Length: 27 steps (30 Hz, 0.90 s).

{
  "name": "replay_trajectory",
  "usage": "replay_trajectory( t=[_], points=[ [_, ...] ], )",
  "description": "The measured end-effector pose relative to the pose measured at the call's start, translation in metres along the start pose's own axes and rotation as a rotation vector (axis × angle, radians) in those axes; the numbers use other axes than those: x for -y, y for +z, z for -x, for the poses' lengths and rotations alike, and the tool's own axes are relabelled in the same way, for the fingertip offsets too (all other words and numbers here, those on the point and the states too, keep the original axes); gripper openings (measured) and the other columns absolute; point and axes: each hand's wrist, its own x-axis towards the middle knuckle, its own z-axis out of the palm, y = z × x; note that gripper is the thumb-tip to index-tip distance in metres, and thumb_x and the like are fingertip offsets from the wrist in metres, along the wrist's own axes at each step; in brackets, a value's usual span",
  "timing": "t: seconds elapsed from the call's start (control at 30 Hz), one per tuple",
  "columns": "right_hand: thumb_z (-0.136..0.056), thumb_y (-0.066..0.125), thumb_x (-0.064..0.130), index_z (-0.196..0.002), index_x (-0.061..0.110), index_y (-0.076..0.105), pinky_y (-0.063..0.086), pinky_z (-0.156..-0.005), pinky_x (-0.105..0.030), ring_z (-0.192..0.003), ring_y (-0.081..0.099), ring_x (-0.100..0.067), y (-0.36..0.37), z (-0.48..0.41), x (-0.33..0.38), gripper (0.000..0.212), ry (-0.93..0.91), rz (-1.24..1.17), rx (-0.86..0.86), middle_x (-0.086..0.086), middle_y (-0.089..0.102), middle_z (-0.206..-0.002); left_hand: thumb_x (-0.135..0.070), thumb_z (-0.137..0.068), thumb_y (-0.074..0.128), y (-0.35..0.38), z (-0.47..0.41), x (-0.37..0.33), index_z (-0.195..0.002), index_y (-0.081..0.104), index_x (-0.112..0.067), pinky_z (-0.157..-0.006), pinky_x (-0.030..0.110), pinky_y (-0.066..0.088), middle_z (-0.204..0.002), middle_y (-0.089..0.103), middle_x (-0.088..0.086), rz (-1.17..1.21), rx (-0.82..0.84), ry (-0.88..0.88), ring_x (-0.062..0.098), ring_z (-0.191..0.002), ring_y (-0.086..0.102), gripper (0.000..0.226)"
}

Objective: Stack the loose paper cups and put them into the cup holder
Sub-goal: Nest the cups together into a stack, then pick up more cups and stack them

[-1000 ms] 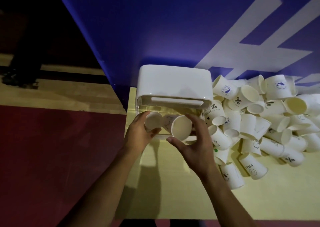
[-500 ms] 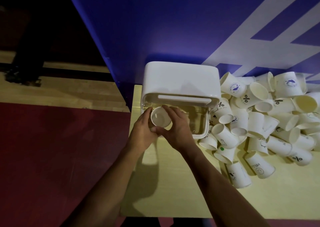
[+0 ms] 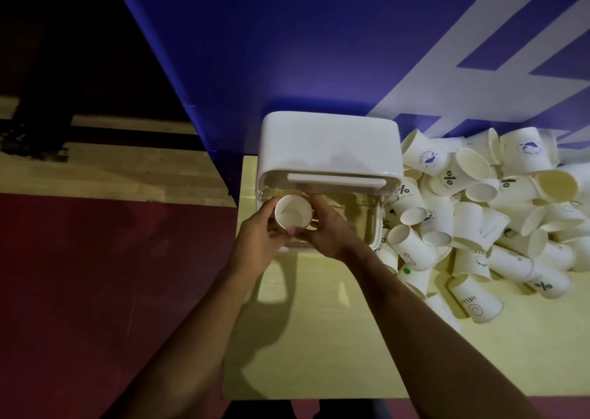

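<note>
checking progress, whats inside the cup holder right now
One paper cup, mouth up, is in the clear left part of the cup holder, gripped by the left hand and right hand. The right part shows no cups. Anything beneath the cup is hidden.

Dim overall, brightest on the pale worktop (image 3: 335, 339) and white cup holder (image 3: 329, 141). Hard-edged arm shadows across the worktop. Near-black upper left corner. Soft, slightly smeared detail; wide-angle bending of straight lines toward the edges.
</note>
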Motion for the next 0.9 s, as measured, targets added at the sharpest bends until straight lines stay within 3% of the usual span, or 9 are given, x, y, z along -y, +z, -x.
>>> replay_trajectory(
  t=[0.17, 0.33, 0.5, 0.67, 0.77, 0.9],
  points=[
    [-0.082, 0.084, 0.010, -0.148, 0.023, 0.048, 0.054, -0.104, -0.035, -0.122, 0.062, -0.020, -0.004, -0.003, -0.004, 0.076, -0.005, -0.027, 0.055, 0.011, 0.055, -0.138, -0.005, -0.083, 0.084, -0.001, 0.003, -0.003, -0.138, 0.060, -0.022, -0.095, 0.032, 0.059, -0.115, 0.075, -0.004, 0.088, 0.002, -0.002, 0.005, -0.106, 0.071, 0.063],
    [-0.083, 0.085, 0.016, -0.153, 0.029, 0.043, 0.051, -0.109, -0.040, -0.131, 0.057, -0.019, 0.000, -0.007, -0.005, 0.083, 0.000, 0.009, 0.102, 0.006, 0.049, -0.152, -0.010, -0.083, 0.085, -0.003, 0.009, -0.002, -0.140, 0.059, -0.019, -0.095, 0.034, 0.059, -0.118, 0.074, -0.004, 0.083, -0.021, -0.002, 0.005, -0.107, 0.071, 0.063],
    [-0.080, 0.085, 0.021, -0.151, 0.037, 0.043, 0.042, -0.116, -0.046, -0.140, 0.048, -0.016, 0.001, -0.008, -0.008, 0.084, 0.017, 0.002, 0.122, 0.014, 0.043, -0.156, -0.016, -0.082, 0.085, -0.004, 0.010, -0.001, -0.141, 0.056, -0.026, -0.090, 0.039, 0.061, -0.117, 0.074, -0.006, -0.050, -0.046, 0.053, 0.007, -0.104, 0.072, 0.066],
    [-0.086, 0.081, 0.014, -0.157, 0.033, 0.034, 0.029, -0.124, -0.040, -0.147, 0.031, -0.008, 0.000, -0.009, -0.002, 0.087, 0.044, 0.015, 0.187, 0.011, 0.034, -0.163, -0.010, -0.079, 0.086, -0.006, 0.011, -0.004, -0.143, 0.056, -0.027, -0.089, 0.036, 0.061, -0.116, 0.073, -0.004, -0.095, -0.062, 0.064, 0.006, -0.103, 0.071, 0.072],
    [-0.087, 0.079, 0.014, -0.158, 0.031, 0.032, 0.028, -0.123, -0.038, -0.142, 0.030, -0.002, -0.002, -0.007, 0.002, 0.087, 0.043, 0.007, 0.205, 0.016, 0.034, -0.159, -0.011, -0.078, 0.088, -0.006, 0.011, -0.008, -0.142, 0.057, -0.025, -0.088, 0.031, 0.060, -0.116, 0.073, -0.004, -0.118, -0.058, 0.053, 0.007, -0.102, 0.070, 0.073],
    [-0.089, 0.078, 0.034, -0.161, 0.030, 0.024, 0.025, -0.123, -0.034, -0.147, 0.027, -0.007, -0.005, 0.006, 0.007, 0.090, 0.057, -0.015, 0.133, 0.011, 0.028, -0.165, -0.016, -0.078, 0.088, -0.008, 0.016, -0.013, -0.145, 0.052, -0.028, -0.074, 0.006, 0.050, -0.118, 0.071, -0.007, -0.176, -0.076, 0.026, 0.008, -0.100, 0.069, 0.077]
  ],
)
